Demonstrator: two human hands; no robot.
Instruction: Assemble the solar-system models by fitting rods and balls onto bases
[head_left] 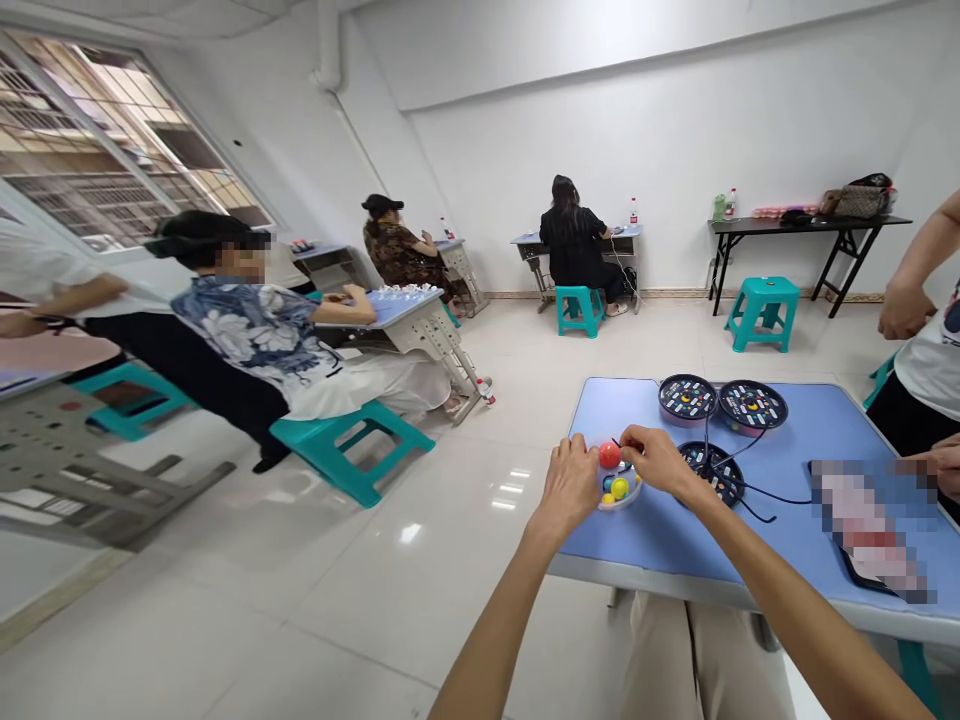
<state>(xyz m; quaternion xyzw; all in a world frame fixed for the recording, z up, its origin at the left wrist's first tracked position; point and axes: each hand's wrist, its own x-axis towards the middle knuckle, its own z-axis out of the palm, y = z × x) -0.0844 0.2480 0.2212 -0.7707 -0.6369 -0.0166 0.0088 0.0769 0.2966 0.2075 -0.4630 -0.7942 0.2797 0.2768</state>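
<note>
Head view: the left hand [572, 487] and right hand [655, 462] meet over a shallow white dish [630, 492] near the edge of a blue-topped surface [600, 420]. The dish holds a red ball [609, 455], a yellow ball [619, 488] and a smaller teal ball [607, 484]. The left hand's grip looks loose, its fingers beside the dish, though I cannot tell whether they touch it. The right hand's fingers curl down next to the red ball, by the end of a thin black cable [757, 492]; whether that grip is closed on the ball or the cable, I cannot tell.

The balls look like smooth, hard plastic, probably light and a little slippery, so fingertips around their widest part should suit. The dish seems light and is best taken by its rim. Three round dark cases [752, 405] lie beyond, with coloured markings but no readable writing; a pixelated object [870, 530] is unreadable too. A co-worker's hand [904, 310] hangs at right, and a person in a floral shirt [255, 335] sits on a teal stool [349, 445].
</note>
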